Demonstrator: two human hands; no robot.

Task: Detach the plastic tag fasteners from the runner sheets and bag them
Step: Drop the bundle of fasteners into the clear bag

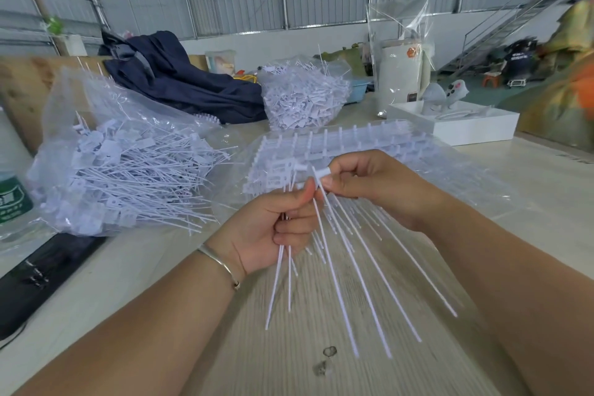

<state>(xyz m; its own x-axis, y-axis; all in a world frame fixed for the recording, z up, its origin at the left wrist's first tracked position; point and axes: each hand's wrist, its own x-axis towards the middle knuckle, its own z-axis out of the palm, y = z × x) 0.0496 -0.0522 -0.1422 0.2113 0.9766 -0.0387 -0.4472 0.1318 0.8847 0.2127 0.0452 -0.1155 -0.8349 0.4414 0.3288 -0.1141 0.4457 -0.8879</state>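
Seen from the head camera, a person stands at a pale wood-grain table point(321, 373), mid-way through the detaching step. The left hand point(276, 231) curls around a small bundle of loose fasteners point(284, 270), thin white plastic stems that fan downward like stiff straws. The right hand point(363, 186) pinches the head end of a runner sheet point(369, 270) between thumb and forefinger, its remaining stems splaying toward the viewer. The two thumbs nearly meet; which single stem is being worked free is hard to tell, since motion blurs the tips.

Next, by my judgement, comes a short twist or snap at the joint, then a drop into the open clear bag point(128, 170) at the left, where detached fasteners lie heaped, flat tabs and long needles tangled together. The film looks crinkly and thin.

A stack of untouched runner sheets point(347, 145), comb-like and rigid, lies on plastic just behind the hands. A second filled bag point(302, 96) stands further back, beside a dark blue cloth point(180, 80).
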